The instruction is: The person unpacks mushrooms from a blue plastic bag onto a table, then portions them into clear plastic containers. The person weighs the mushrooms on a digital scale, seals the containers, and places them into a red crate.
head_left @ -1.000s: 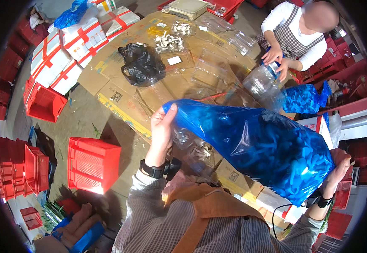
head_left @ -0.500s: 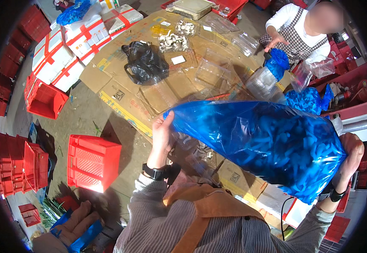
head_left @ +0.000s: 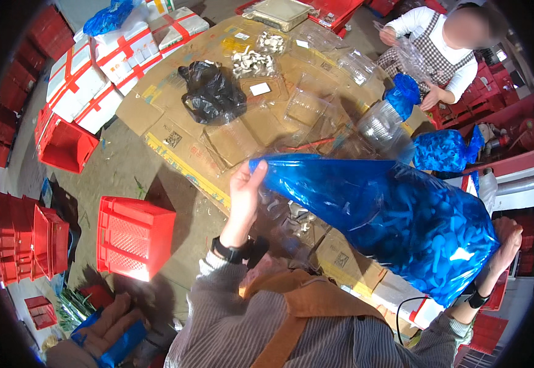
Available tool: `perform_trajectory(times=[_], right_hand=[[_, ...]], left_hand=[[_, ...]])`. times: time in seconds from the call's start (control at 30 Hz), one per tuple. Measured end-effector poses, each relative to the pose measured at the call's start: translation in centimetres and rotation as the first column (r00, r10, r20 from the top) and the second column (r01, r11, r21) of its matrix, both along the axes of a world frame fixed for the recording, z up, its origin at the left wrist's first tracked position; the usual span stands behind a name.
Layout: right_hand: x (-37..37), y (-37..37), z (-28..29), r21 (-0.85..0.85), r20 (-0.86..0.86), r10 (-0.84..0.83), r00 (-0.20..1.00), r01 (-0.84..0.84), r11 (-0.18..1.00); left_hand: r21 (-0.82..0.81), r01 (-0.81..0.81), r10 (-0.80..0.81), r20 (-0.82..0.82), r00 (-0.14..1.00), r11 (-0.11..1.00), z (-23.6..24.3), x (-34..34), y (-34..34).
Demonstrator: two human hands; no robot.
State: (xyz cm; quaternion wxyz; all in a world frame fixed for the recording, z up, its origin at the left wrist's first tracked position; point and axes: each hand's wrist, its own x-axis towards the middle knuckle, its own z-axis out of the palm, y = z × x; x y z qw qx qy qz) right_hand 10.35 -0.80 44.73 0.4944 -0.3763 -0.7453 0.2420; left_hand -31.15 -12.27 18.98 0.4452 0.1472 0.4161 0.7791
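Observation:
A large blue plastic bag (head_left: 402,214) full of pale mushrooms is held up between my two hands, above the near right side of the cardboard-covered table (head_left: 175,116). My left hand (head_left: 247,190) pinches the gathered, narrow end of the bag. At the bag's far lower corner, my right hand (head_left: 507,242) is closed on the plastic. The mushrooms lie bunched toward the right-hand end, and the left end hangs slack and twisted. Behind the bag, some loose mushrooms (head_left: 300,214) show near the table's near edge.
Clear plastic trays (head_left: 310,107), mushroom piles (head_left: 254,63), a black bag (head_left: 213,92) and a scale (head_left: 279,12) occupy the table. Another blue bag (head_left: 441,150) sits at right. Across stands a co-worker (head_left: 441,43) holding clear plastic. Red crates (head_left: 135,236) and white boxes (head_left: 76,76) are at left.
The bag has tilted and dropped slightly at its right end, my right hand lowering with it. My left hand has shifted a little right. The co-worker has lifted a piece of clear plastic.

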Motion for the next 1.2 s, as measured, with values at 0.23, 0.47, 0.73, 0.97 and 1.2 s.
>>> perform_trajectory(times=[0.23, 0.47, 0.73, 0.97, 1.2], right_hand=[[2.6, -0.6, 0.4, -0.064, -0.093, 0.016, 0.996, -0.022, 0.998], [3.2, -1.3, 0.6, -0.063, -0.229, -0.233, 0.945, 0.225, 0.972], [4.6, -1.0, 2.1, -0.042, -0.138, -0.421, 0.897, 0.419, 0.907], [6.1, -0.5, 1.7, -0.143, -0.156, -0.227, 0.961, 0.205, 0.968], [7.2, 1.0, 2.3, -0.191, -0.152, -0.145, 0.978, 0.115, 0.975]], left_hand=[[0.018, 0.022, -0.02, -0.108, 0.994, 1.0, 2.1, 0.3, -0.2], [-0.053, 0.25, -0.255, -0.135, 0.957, 0.967, 4.5, -1.2, 0.8], [-0.002, 0.392, -0.381, -0.241, 0.893, 0.92, 7.5, -2.3, 2.1], [-0.039, 0.433, -0.428, -0.248, 0.869, 0.901, 7.6, -2.7, 2.5], [-0.008, 0.461, -0.438, -0.325, 0.838, 0.887, 8.7, -4.3, 6.0]])
